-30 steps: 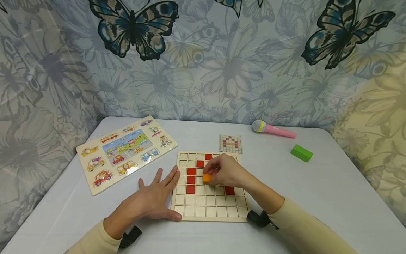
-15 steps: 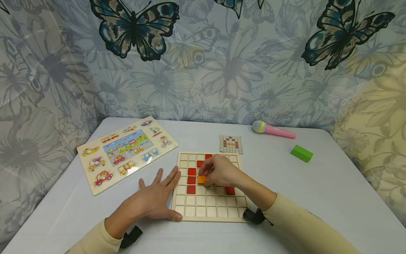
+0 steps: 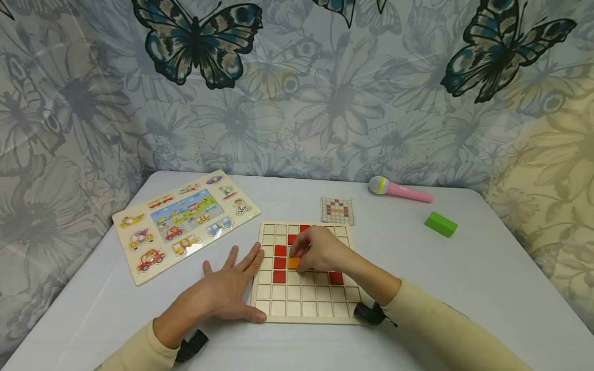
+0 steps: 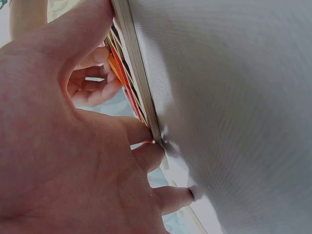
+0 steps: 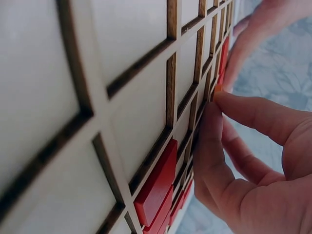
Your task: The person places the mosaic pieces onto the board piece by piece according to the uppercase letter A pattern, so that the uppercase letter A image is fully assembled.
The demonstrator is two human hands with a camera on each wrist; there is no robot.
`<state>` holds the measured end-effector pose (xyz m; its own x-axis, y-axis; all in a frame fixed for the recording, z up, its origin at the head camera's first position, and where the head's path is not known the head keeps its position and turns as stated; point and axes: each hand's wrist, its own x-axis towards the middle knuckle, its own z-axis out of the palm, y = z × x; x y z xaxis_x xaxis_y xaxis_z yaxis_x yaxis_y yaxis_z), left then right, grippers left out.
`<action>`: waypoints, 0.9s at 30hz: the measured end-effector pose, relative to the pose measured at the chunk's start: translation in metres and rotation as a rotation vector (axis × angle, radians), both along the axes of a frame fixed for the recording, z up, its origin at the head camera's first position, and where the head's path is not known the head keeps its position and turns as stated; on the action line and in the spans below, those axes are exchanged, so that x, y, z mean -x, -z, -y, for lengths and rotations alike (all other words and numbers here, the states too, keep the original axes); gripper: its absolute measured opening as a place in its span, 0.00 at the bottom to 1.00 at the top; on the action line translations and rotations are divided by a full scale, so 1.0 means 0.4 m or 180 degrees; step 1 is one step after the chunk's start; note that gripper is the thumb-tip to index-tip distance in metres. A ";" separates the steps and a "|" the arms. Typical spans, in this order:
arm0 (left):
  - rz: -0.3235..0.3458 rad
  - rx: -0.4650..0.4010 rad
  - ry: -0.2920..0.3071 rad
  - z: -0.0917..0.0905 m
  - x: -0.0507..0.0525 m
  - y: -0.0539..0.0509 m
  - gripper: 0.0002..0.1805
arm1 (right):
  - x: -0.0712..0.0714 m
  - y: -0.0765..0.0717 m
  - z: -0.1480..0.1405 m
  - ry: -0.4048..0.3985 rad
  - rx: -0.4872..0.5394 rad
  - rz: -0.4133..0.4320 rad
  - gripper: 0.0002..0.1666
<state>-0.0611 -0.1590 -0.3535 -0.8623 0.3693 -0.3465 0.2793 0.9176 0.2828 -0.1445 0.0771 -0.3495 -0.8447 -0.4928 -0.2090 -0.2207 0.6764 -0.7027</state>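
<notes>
A square wooden grid board (image 3: 308, 308) lies in front of me, with several red square tiles (image 3: 280, 263) in its cells. Thumb and fingertips of my right hand (image 3: 327, 250) pinch an orange square tile (image 3: 294, 264) at a cell just right of the left red column. The right wrist view shows only a sliver of that orange tile (image 5: 218, 88); whether it sits fully down, I cannot tell. My left hand (image 3: 227, 291) rests with spread fingers at the board's left edge, thumb by the near corner. Part of the board is hidden beneath my right hand.
Behind the board lies a small pattern card (image 3: 336, 211). A wooden vehicle puzzle (image 3: 185, 221) is at the left. A pink toy microphone (image 3: 401, 190) and a green block (image 3: 441, 224) lie at the right. A patterned fabric wall (image 3: 297, 103) stands behind the table.
My right hand has moved the orange tile a short way left and slightly nearer, to the cell beside the red column. My left hand has stayed in place.
</notes>
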 end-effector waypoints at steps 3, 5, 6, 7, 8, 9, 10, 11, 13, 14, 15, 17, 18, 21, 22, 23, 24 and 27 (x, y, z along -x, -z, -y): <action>0.0000 -0.0014 -0.0006 0.000 0.001 0.000 0.73 | 0.001 -0.001 0.003 0.0007 -0.0039 -0.0006 0.14; 0.0004 -0.0022 -0.0009 0.000 0.001 0.000 0.73 | 0.000 -0.002 0.005 0.0001 -0.0063 -0.0014 0.14; 0.0006 -0.0025 -0.0010 0.000 0.001 0.000 0.73 | 0.000 -0.003 0.005 0.0000 -0.0075 -0.0017 0.14; 0.0007 -0.0027 -0.0010 0.000 0.001 0.000 0.73 | 0.000 -0.003 0.006 -0.0002 -0.0088 -0.0021 0.14; 0.0009 -0.0026 -0.0010 0.000 0.001 0.000 0.73 | 0.000 -0.003 0.007 -0.0008 -0.0099 -0.0028 0.14; 0.0011 -0.0022 -0.0010 0.000 0.001 0.000 0.73 | 0.000 -0.003 0.008 -0.0008 -0.0110 -0.0032 0.14; 0.0013 -0.0018 -0.0009 0.000 0.001 0.000 0.73 | 0.000 -0.004 0.008 -0.0005 -0.0122 -0.0034 0.14; 0.0016 -0.0015 -0.0011 0.000 0.001 0.001 0.73 | 0.000 -0.004 0.009 -0.0007 -0.0133 -0.0039 0.14; 0.0011 -0.0008 -0.0014 0.000 0.001 0.001 0.73 | 0.000 -0.004 0.010 -0.0012 -0.0136 -0.0042 0.14; 0.0012 -0.0003 -0.0016 0.000 0.001 0.001 0.73 | 0.000 -0.005 0.011 -0.0012 -0.0135 -0.0043 0.15; 0.0011 -0.0003 -0.0018 0.000 0.001 0.001 0.73 | 0.000 -0.004 0.012 -0.0013 -0.0129 -0.0044 0.15; 0.0014 -0.0009 -0.0027 0.000 0.000 0.001 0.73 | 0.000 -0.004 0.012 -0.0022 -0.0120 -0.0049 0.15; 0.0015 -0.0007 -0.0029 0.000 0.000 0.001 0.73 | 0.000 -0.003 0.012 -0.0021 -0.0120 -0.0054 0.15; 0.0024 -0.0002 -0.0033 0.000 0.001 0.001 0.73 | 0.000 -0.003 0.013 -0.0019 -0.0131 -0.0071 0.15; 0.0025 -0.0001 -0.0033 0.000 0.001 0.001 0.73 | -0.001 -0.004 0.014 -0.0019 -0.0131 -0.0073 0.15; 0.0023 0.0003 -0.0031 0.000 0.001 0.001 0.73 | -0.001 -0.005 0.014 -0.0017 -0.0128 -0.0069 0.15; 0.0021 0.0008 -0.0033 0.000 0.001 0.001 0.73 | -0.001 -0.005 0.014 -0.0014 -0.0123 -0.0061 0.15; 0.0013 0.0008 -0.0035 0.000 0.002 0.003 0.73 | -0.001 -0.007 0.013 -0.0007 -0.0101 -0.0031 0.16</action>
